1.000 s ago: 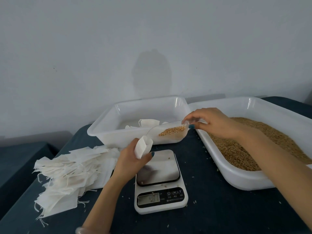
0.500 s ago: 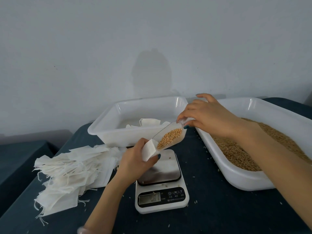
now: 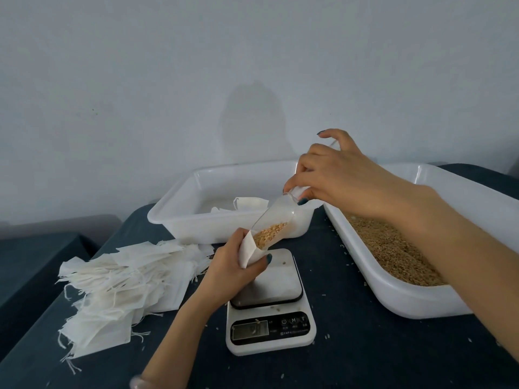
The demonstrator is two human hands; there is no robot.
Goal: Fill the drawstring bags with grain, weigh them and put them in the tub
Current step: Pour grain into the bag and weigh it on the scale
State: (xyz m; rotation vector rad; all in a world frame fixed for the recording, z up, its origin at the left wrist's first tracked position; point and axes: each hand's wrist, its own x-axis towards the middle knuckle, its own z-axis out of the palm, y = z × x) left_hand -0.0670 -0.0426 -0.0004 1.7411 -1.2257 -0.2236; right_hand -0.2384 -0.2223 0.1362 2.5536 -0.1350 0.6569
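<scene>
My left hand (image 3: 234, 269) grips a small white drawstring bag (image 3: 248, 249) with its mouth held open, just above the scale (image 3: 269, 304). My right hand (image 3: 334, 178) pinches the handle of a clear plastic scoop (image 3: 276, 220), tilted steeply down with its lip inside the bag's mouth. Golden grain (image 3: 271, 233) sits at the scoop's low end, sliding into the bag. A white tub (image 3: 179, 211) behind the scale holds a few filled bags (image 3: 248, 203). A second white tub (image 3: 393, 290) on the right holds loose grain (image 3: 390, 248).
A heap of empty white drawstring bags (image 3: 120, 284) lies on the dark cloth at the left. Stray grains dot the cloth around the scale. A grey wall rises behind the tubs. The table's left edge drops off beside the heap.
The right hand rose and tipped the scoop from nearly level to steeply downward. The grain slid to the scoop's lip and into the bag, which the left hand raised slightly to meet it.
</scene>
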